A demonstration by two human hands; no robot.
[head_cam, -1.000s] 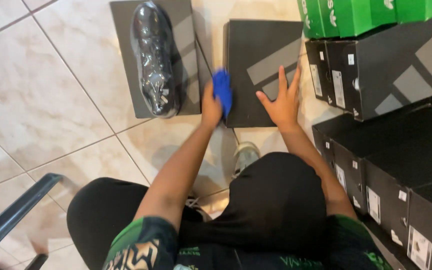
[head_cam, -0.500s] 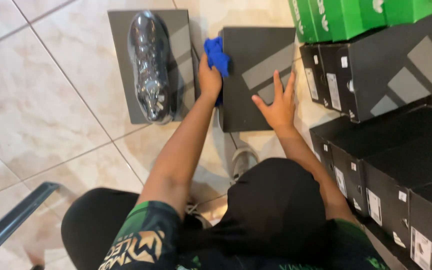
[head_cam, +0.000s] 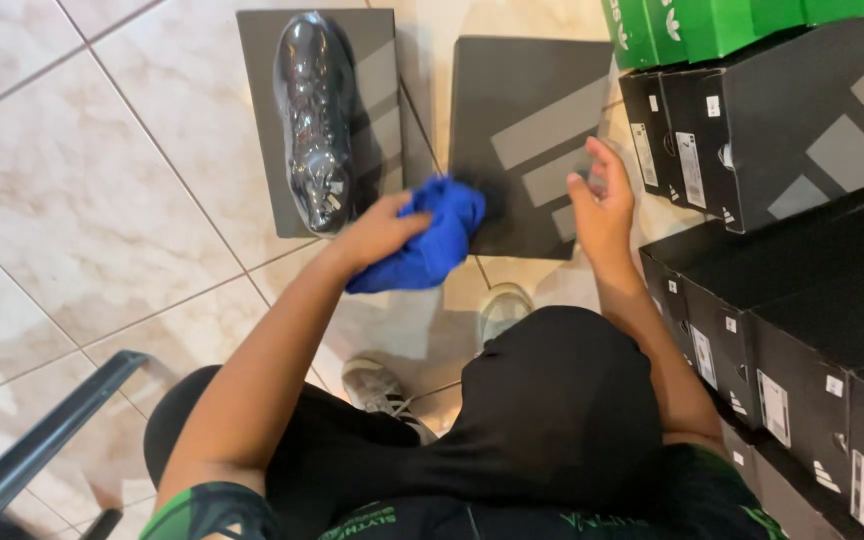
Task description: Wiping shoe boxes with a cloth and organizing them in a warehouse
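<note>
My left hand (head_cam: 377, 232) grips a crumpled blue cloth (head_cam: 430, 238) at the near left corner of a dark shoebox lid (head_cam: 527, 130) with grey stripes that lies flat on the tiled floor. My right hand (head_cam: 602, 205) hovers at the lid's right edge, fingers loosely curled and holding nothing. To the left, a shiny dark shoe (head_cam: 314, 120) wrapped in clear film lies on a second dark box (head_cam: 377, 60).
Stacked black shoeboxes (head_cam: 802, 250) line the right side, with green boxes (head_cam: 712, 25) above them. My grey sneakers (head_cam: 502, 310) rest on the beige tiles (head_cam: 82, 180). A dark metal bar (head_cam: 42, 440) crosses the lower left.
My left hand has pulled the blue cloth down from the lid's upper left to its near corner. My right hand lifted off the lid and shifted to its right edge.
</note>
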